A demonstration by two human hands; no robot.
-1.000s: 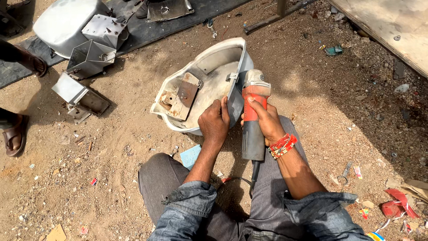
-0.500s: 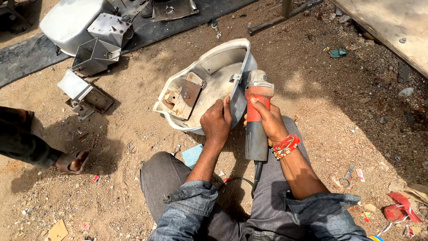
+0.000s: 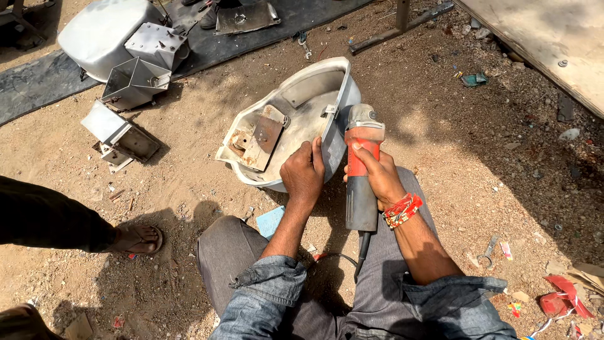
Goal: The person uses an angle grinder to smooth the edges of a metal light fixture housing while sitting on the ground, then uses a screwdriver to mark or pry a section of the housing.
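I sit on sandy ground with a grey metal shell (image 3: 302, 107) lying open side up in front of my knees. A rusty bracket plate (image 3: 258, 135) is fixed inside it. My left hand (image 3: 303, 175) grips the shell's near rim. My right hand (image 3: 376, 176) holds a red and grey angle grinder (image 3: 360, 170), whose head rests against the shell's right edge. Its black cable (image 3: 362, 252) runs down between my legs.
Another person's leg and sandalled foot (image 3: 135, 238) stand at the left. Several grey metal parts (image 3: 135, 79) and a larger shell (image 3: 104, 34) lie on a black mat at the upper left. A wooden board (image 3: 547, 38) is at the upper right. Scraps litter the right.
The other person's sandalled foot has stepped in from the left edge toward my knee. My hands, the grinder and the shell have stayed in place.
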